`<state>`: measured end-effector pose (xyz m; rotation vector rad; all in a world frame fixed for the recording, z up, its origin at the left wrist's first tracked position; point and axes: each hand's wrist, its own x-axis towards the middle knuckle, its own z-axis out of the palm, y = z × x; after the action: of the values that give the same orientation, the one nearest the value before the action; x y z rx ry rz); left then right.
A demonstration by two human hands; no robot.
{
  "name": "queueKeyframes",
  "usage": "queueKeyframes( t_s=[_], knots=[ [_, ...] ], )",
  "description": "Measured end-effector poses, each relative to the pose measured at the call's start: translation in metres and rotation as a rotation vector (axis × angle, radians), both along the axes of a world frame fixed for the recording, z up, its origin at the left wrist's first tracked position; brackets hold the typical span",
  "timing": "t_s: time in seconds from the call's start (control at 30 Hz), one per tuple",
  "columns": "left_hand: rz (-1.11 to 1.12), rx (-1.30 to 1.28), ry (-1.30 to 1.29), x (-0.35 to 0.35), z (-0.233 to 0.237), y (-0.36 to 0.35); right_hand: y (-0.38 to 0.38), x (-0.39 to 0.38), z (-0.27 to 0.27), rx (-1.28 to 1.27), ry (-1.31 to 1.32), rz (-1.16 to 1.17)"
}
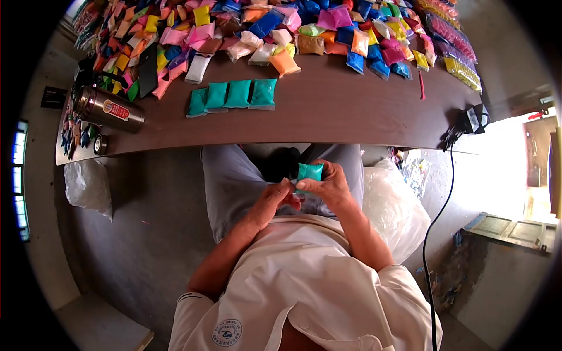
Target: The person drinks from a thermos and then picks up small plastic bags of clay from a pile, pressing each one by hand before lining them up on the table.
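A small plastic packet with teal filling (310,172) is held over my lap, below the table's front edge. My right hand (333,186) grips it, thumb across its lower part and fingers behind. Close against the packet's lower left side is my left hand (274,200), its fingers curled in and the thumb raised. Whatever those left fingers pinch is hidden. On the table ahead, several similar teal packets (238,94) lie side by side in a row.
Many coloured packets (284,61) are heaped along the back of the brown table (351,117). A steel flask (111,109) lies at left beside a round lid (100,144). At right are a red stick (421,85) and a black adapter (473,119); its cable (438,216) hangs down.
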<state>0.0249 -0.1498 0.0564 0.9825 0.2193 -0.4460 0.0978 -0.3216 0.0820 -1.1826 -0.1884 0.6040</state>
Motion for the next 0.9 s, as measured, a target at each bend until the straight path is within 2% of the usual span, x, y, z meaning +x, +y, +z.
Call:
queueKeyframes(
  t_s=[0.07, 0.1, 0.17, 0.2, 0.27, 0.53, 0.6, 0.67, 0.77, 0.9],
  knots=[
    [0.004, -0.013, 0.0, -0.001, 0.004, 0.0, 0.002, 0.0, 0.001, -0.347, -0.238, -0.008],
    [0.005, -0.013, -0.001, 0.001, 0.008, 0.0, 0.003, -0.001, 0.004, -0.347, -0.239, -0.007],
    [-0.145, 0.237, -0.142, 0.003, 0.015, 0.001, 0.007, -0.004, 0.011, -0.221, -0.035, -0.02],
    [-0.145, 0.237, -0.142, 0.003, 0.014, 0.0, 0.006, -0.005, 0.012, -0.22, -0.035, -0.02],
    [-0.133, 0.258, -0.189, 0.003, 0.012, -0.003, 0.002, -0.005, 0.012, -0.084, 0.152, 0.085],
    [-0.098, 0.326, -0.167, 0.003, 0.009, -0.004, -0.002, -0.003, -0.01, 0.01, 0.091, 0.069],
    [-0.093, 0.334, -0.156, 0.003, 0.01, -0.004, 0.0, -0.001, 0.0, 0.037, 0.105, 0.062],
    [0.0, 0.298, -0.133, 0.003, 0.009, -0.003, -0.001, -0.001, 0.013, -0.043, 0.104, 0.059],
    [0.027, 0.301, -0.136, 0.004, 0.007, -0.001, 0.001, -0.003, -0.009, -0.034, -0.027, 0.016],
    [0.004, 0.346, -0.143, 0.003, 0.013, -0.003, 0.001, -0.004, -0.015, 0.008, 0.023, -0.003]
  ],
)
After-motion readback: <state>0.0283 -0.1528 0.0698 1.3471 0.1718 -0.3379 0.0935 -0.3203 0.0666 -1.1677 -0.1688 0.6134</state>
